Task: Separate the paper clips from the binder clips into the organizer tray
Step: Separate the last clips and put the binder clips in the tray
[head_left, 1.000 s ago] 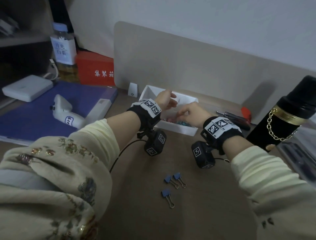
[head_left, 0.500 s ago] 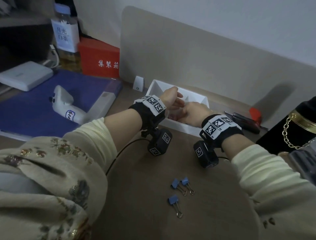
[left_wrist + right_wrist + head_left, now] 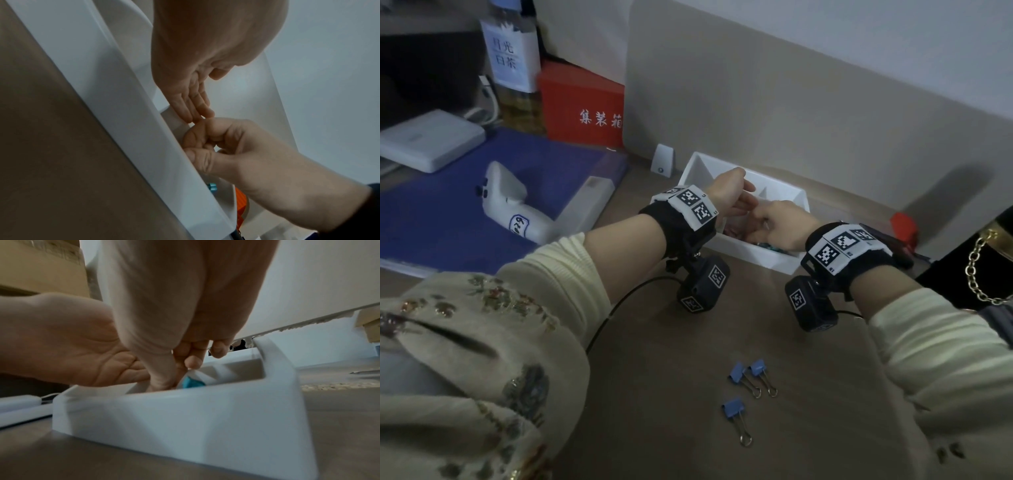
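Observation:
The white organizer tray (image 3: 748, 255) stands against the beige divider. My left hand (image 3: 738, 195) hovers over it with straight fingers (image 3: 190, 104) and its bare palm (image 3: 82, 345) turned up. My right hand (image 3: 770, 222) reaches down into a front compartment, fingers curled, thumb against forefinger (image 3: 197, 146); anything pinched there is hidden. A teal binder clip (image 3: 192, 383) lies in that compartment under the right hand, also seen in the left wrist view (image 3: 212, 188). Three blue binder clips lie on the table nearer me, two together (image 3: 753, 375) and one alone (image 3: 734, 411).
A black bottle with a gold chain (image 3: 989, 260) stands at the right, with a red object (image 3: 902, 222) behind my right wrist. At the left a white controller (image 3: 510, 205) lies on a blue folder (image 3: 431, 212). A red box (image 3: 585, 106) is behind it.
The two hands have drawn together over the tray, so the left fingertips now reach the right hand. The blue clips on the table have not moved.

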### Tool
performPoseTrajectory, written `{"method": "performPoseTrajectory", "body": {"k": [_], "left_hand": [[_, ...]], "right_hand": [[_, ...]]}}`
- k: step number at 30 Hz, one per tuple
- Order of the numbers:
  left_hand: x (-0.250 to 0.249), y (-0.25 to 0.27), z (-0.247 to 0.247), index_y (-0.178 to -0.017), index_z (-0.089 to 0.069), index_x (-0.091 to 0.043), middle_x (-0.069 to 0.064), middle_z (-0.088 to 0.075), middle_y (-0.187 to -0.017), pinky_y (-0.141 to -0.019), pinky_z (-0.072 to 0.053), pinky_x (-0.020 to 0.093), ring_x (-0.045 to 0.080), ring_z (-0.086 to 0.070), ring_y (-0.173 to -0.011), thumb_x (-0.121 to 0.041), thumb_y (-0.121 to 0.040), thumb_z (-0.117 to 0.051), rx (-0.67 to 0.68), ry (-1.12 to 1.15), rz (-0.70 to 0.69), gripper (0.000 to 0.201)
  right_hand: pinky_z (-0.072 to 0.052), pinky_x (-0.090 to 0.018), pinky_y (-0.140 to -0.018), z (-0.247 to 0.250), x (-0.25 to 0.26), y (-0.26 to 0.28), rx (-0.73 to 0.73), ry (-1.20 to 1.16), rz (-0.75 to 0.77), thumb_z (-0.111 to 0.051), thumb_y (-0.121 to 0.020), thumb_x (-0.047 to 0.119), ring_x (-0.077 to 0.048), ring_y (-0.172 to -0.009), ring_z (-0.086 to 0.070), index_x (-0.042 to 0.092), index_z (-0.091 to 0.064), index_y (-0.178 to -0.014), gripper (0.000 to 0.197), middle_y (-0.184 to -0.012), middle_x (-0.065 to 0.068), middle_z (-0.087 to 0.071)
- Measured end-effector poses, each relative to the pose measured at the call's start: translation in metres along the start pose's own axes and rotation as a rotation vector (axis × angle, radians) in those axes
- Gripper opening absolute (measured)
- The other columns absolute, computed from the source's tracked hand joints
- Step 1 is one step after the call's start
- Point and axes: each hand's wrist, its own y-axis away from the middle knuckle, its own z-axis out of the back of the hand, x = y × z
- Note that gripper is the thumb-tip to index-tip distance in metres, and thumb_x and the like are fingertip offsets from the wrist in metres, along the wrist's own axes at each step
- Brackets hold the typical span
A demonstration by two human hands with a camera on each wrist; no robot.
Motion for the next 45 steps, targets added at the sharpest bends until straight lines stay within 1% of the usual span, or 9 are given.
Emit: {"method": "performPoseTrajectory", "body": {"k": [16, 24, 27, 30, 32, 35, 38, 41, 45], "left_hand": [[0.000, 0.001, 0.000, -0.081, -0.050, -0.008, 0.010, -0.058, -0.069, -0.077, -0.047, 0.027, 0.020, -0.057, -0.070, -0.022, -0.101, -0.024, -0.010, 0.014, 0.005, 0.036], [-0.001, 0.003, 0.000, -0.079, -0.050, -0.008, 0.010, -0.058, -0.071, -0.069, -0.047, 0.025, 0.020, -0.056, -0.069, -0.020, -0.101, -0.024, -0.011, 0.003, 0.004, 0.036], [-0.001, 0.004, 0.000, -0.080, -0.050, -0.007, 0.010, -0.058, -0.070, -0.071, -0.047, 0.026, 0.020, -0.056, -0.069, -0.020, -0.100, -0.024, -0.009, 0.015, 0.005, 0.035], [-0.001, 0.004, 0.000, -0.082, -0.051, -0.006, 0.010, -0.059, -0.066, -0.075, -0.048, 0.026, 0.021, -0.058, -0.069, -0.020, -0.100, -0.024, -0.020, 0.046, 0.012, 0.035], [-0.001, 0.004, -0.002, -0.081, -0.050, -0.007, 0.009, -0.058, -0.068, -0.072, -0.047, 0.025, 0.020, -0.057, -0.070, -0.020, -0.101, -0.024, -0.037, 0.057, 0.009, 0.035], [0.001, 0.006, -0.008, -0.083, -0.051, -0.008, 0.007, -0.058, -0.077, -0.075, -0.046, 0.026, 0.019, -0.056, -0.080, -0.022, -0.101, -0.024, -0.062, 0.014, -0.019, 0.035], [0.001, 0.011, -0.011, -0.096, -0.052, -0.005, 0.008, -0.059, -0.085, -0.091, -0.043, 0.031, 0.020, -0.054, -0.093, -0.024, -0.101, -0.025, -0.072, -0.017, -0.029, 0.033], [0.002, 0.016, -0.011, -0.099, -0.051, -0.005, 0.010, -0.059, -0.093, -0.094, -0.041, 0.031, 0.022, -0.053, -0.096, -0.026, -0.102, -0.025, -0.076, -0.028, -0.032, 0.033], [-0.001, 0.028, -0.013, -0.100, -0.050, -0.004, 0.007, -0.057, -0.084, -0.092, -0.038, 0.030, 0.022, -0.052, -0.096, -0.025, -0.102, -0.025, -0.089, -0.040, -0.018, 0.034]], "right_hand": [[-0.037, -0.019, -0.064, 0.003, -0.002, 0.000, 0.040, 0.053, 0.080, -0.065, -0.080, 0.018, -0.011, -0.081, -0.049, 0.023, -0.072, -0.093, 0.016, -0.079, 0.015, -0.048], [-0.046, -0.031, -0.077, 0.002, -0.007, -0.002, -0.078, -0.118, 0.039, -0.074, -0.078, 0.021, -0.018, -0.081, -0.053, 0.015, -0.067, -0.083, 0.010, -0.084, -0.001, -0.056], [-0.044, -0.024, -0.071, 0.002, -0.011, -0.003, -0.120, -0.229, 0.037, -0.075, -0.077, 0.017, -0.015, -0.075, -0.052, 0.022, -0.060, -0.072, 0.017, -0.078, 0.003, -0.054], [-0.039, -0.008, -0.058, 0.009, -0.014, 0.000, -0.190, -0.345, 0.028, -0.072, -0.080, 0.010, -0.009, -0.064, -0.047, 0.008, -0.066, -0.082, 0.007, -0.073, 0.005, -0.053], [-0.036, -0.008, -0.054, 0.015, -0.018, 0.002, -0.301, -0.323, 0.006, -0.070, -0.083, 0.012, -0.005, -0.061, -0.043, 0.007, -0.067, -0.086, 0.007, -0.072, 0.007, -0.052], [-0.038, -0.020, -0.059, 0.017, -0.026, 0.005, -0.452, -0.210, -0.128, -0.065, -0.087, 0.022, -0.010, -0.070, -0.051, 0.017, -0.063, -0.084, 0.006, -0.076, 0.006, -0.055], [-0.046, -0.030, -0.078, 0.012, -0.027, 0.009, -0.370, -0.139, -0.242, -0.061, -0.090, 0.032, -0.016, -0.092, -0.059, 0.024, -0.066, -0.097, 0.012, -0.096, 0.005, -0.065], [-0.038, -0.021, -0.083, 0.012, -0.022, 0.021, -0.314, -0.141, -0.239, -0.057, -0.093, 0.024, -0.016, -0.102, -0.058, 0.018, -0.064, -0.118, 0.026, -0.112, 0.003, -0.067], [-0.043, -0.026, -0.086, 0.019, -0.020, 0.041, -0.322, -0.153, -0.204, -0.053, -0.093, 0.015, -0.019, -0.102, -0.060, 0.018, -0.066, -0.113, 0.024, -0.103, 0.004, -0.065]]}}
